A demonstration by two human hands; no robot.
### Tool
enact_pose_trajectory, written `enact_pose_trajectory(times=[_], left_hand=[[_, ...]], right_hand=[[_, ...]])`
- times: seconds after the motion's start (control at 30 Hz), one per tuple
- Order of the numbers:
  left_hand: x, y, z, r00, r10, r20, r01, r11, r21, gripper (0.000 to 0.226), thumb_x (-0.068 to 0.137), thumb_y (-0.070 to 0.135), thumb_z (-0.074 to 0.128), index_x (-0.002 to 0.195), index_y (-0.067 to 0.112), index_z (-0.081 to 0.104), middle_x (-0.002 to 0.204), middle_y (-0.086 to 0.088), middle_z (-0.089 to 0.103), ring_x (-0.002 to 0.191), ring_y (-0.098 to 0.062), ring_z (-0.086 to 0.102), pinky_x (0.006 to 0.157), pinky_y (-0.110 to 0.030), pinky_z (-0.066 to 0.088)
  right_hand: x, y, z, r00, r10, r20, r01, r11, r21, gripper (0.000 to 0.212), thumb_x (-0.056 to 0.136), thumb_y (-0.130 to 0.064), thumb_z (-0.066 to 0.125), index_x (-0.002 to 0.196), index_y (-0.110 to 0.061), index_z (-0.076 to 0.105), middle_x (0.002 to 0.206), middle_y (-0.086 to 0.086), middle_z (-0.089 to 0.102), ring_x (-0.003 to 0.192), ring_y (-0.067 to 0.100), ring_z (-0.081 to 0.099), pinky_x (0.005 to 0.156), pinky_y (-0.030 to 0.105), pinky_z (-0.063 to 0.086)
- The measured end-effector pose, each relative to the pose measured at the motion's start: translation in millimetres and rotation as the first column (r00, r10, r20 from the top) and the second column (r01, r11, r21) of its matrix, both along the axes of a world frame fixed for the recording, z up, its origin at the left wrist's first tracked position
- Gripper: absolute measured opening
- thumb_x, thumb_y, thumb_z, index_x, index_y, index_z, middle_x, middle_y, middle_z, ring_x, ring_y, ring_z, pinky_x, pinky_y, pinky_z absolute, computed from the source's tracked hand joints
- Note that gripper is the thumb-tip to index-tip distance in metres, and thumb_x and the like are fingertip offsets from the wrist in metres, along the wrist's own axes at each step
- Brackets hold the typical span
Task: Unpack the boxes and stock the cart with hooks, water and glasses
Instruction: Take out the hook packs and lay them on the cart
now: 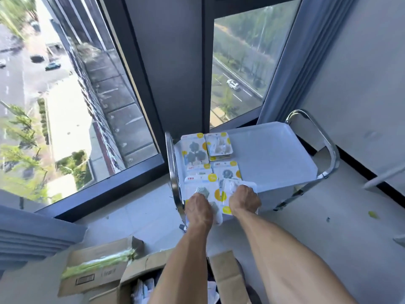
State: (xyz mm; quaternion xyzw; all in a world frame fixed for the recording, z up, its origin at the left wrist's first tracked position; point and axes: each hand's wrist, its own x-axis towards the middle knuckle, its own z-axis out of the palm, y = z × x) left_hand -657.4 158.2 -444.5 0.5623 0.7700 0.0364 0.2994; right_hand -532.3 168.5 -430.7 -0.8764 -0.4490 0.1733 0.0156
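Note:
A white cart (269, 154) with chrome handles stands by the window. Several hook packs (195, 150) with white cards and yellow dots lie in rows on the left part of its top tray. My left hand (198, 208) grips a hook pack (202, 185) at the tray's near edge. My right hand (244, 199) grips another hook pack (235, 185) right beside it. Both packs lie flat at the near edge of the tray, partly hidden under my fingers. No water or glasses are in view.
An open cardboard box (140, 277) with more white packs inside sits on the floor below my arms, and a closed box (94, 270) lies to its left. Tall windows and a curtain (291, 62) stand behind the cart. The tray's right half is bare.

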Motion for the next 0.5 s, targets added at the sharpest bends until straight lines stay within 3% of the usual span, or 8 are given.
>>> enact_pose_trajectory(times=[0.13,0.37,0.5], left_hand=[[18,53,-17,0.992,0.129,-0.001,-0.129,0.989,-0.068,0.016,0.087,0.003,0.047,0.084,0.012,0.059,0.101,-0.013,0.069,0.097,-0.033,0.066,0.068,-0.035,0.045],[39,129,-74,0.982,0.123,-0.140,-0.139,0.984,-0.111,0.020,0.087,0.007,0.055,0.102,0.007,0.069,0.109,-0.012,0.069,0.103,-0.032,0.066,0.077,-0.032,0.048],[48,150,-93,0.979,0.080,-0.186,-0.111,0.981,-0.160,0.018,0.086,0.018,0.060,0.101,0.015,0.069,0.109,-0.006,0.069,0.102,-0.027,0.066,0.068,-0.026,0.040]], right_hand=[[27,57,-27,0.996,0.083,-0.010,-0.084,0.996,-0.009,0.021,0.093,-0.019,0.052,0.107,-0.017,0.068,0.114,0.002,0.068,0.108,0.024,0.065,0.082,0.034,0.051],[42,133,-80,0.979,0.192,-0.067,-0.197,0.978,-0.065,0.020,0.087,-0.016,0.056,0.104,-0.018,0.067,0.109,0.002,0.069,0.104,0.023,0.067,0.078,0.030,0.050],[43,154,-106,0.967,0.242,-0.075,-0.249,0.964,-0.091,0.020,0.087,-0.015,0.058,0.106,-0.017,0.066,0.109,0.002,0.068,0.104,0.023,0.066,0.078,0.030,0.050]])
